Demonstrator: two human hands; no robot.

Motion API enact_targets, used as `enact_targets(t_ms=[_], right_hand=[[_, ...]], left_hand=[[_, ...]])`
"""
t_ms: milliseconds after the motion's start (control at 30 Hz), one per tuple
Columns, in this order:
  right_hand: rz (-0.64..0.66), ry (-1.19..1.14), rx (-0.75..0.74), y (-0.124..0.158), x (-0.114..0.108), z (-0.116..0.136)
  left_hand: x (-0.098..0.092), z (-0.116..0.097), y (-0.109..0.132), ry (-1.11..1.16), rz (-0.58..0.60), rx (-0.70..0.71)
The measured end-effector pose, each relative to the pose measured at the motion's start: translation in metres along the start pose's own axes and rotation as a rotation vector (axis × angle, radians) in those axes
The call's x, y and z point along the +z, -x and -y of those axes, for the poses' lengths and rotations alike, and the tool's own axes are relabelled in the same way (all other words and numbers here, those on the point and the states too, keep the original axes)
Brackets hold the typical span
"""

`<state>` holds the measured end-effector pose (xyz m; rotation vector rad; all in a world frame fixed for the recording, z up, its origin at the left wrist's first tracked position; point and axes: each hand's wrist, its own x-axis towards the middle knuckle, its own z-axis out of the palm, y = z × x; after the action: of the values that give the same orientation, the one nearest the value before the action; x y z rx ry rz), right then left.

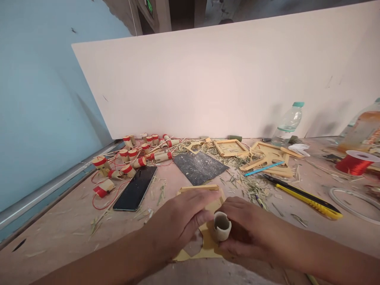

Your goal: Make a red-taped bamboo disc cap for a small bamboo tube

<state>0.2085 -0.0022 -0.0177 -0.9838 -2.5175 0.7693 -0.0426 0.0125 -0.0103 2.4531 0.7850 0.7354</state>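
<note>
In the head view, my right hand (pixel 242 225) grips a short bamboo tube (pixel 222 233) from its right side. The tube stands with its round opening facing up and has a notched rim. Beneath it lies a yellow sheet (pixel 210 249) with an irregular cut-out. My left hand (pixel 188 215) rests over the sheet's left part, fingers stretched out, its thumb close to the tube. Whether that thumb touches the tube I cannot tell. A raised yellow strip (pixel 199 188) runs along the sheet's far edge. Both hands cover much of the sheet.
Left are a phone (pixel 135 189) and several red-banded bamboo pieces (pixel 124 155) with red cords. A dark abrasive-looking sheet (pixel 199 168) lies ahead among shavings. Rightward are a utility knife (pixel 308 200), blue pencil (pixel 264 168), yellow cut-out frames (pixel 231 149), a bottle (pixel 287 124) and red thread spool (pixel 354 163).
</note>
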Motion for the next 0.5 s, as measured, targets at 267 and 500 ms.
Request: enact_targets(t_ms=[267, 500], right_hand=[[-0.085, -0.011, -0.036, 0.002, -0.029, -0.005], [-0.523, 0.467, 0.284, 0.002, -0.074, -0.053]], left_hand=[[0.008, 0.008, 0.001, -0.022, -0.039, 0.216], [-0.001, -0.006, -0.001, -0.032, -0.004, 0.178]])
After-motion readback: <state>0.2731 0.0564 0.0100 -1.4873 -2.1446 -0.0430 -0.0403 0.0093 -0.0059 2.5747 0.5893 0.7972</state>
